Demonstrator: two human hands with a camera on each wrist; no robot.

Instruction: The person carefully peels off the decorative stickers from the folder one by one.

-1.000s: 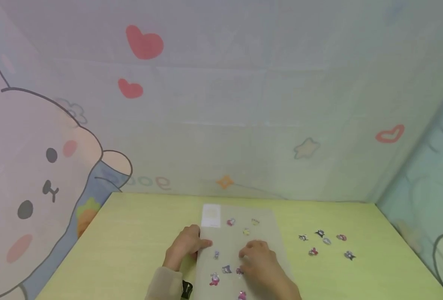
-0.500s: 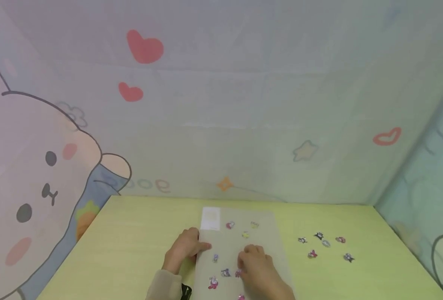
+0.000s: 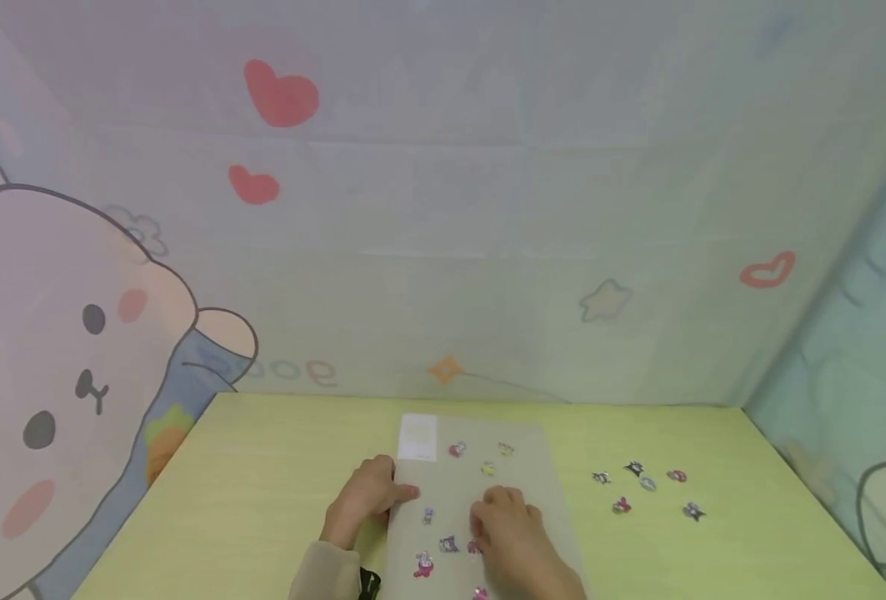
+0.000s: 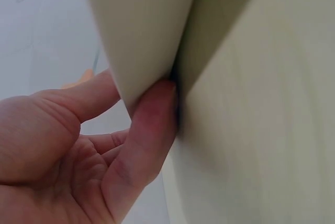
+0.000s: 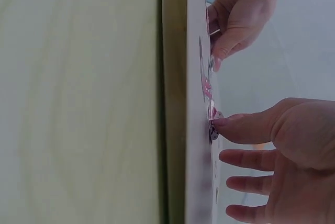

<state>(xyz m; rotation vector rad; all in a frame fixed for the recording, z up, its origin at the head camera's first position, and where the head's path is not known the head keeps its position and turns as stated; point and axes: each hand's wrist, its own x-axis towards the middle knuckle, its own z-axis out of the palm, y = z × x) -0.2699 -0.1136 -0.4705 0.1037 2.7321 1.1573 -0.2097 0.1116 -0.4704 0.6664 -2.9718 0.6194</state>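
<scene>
A pale flat board point(image 3: 516, 465) with a white label in its far left corner lies on the table. Several small cartoon stickers dot it, among them a pink one point(image 3: 423, 565) and a dark blue one point(image 3: 448, 544). My left hand point(image 3: 370, 492) grips the board's left edge, thumb above and fingers below, as the left wrist view shows. Over the board's right half, my right hand point(image 3: 513, 533) pinches a small pink and dark sticker point(image 5: 215, 125) at the board's surface. The other fingers of that hand extend loosely; its index finger is mostly hidden.
Several loose stickers point(image 3: 620, 506) lie on the yellow-green table point(image 3: 285, 450) right of the board. A black object point(image 3: 369, 583) shows beside the left sleeve. A printed cloth backdrop point(image 3: 443, 200) stands behind the table's far edge.
My right hand's fingers have drawn in slightly at the same sticker. The left hand keeps its grip on the board edge. The whole view has shifted a little.
</scene>
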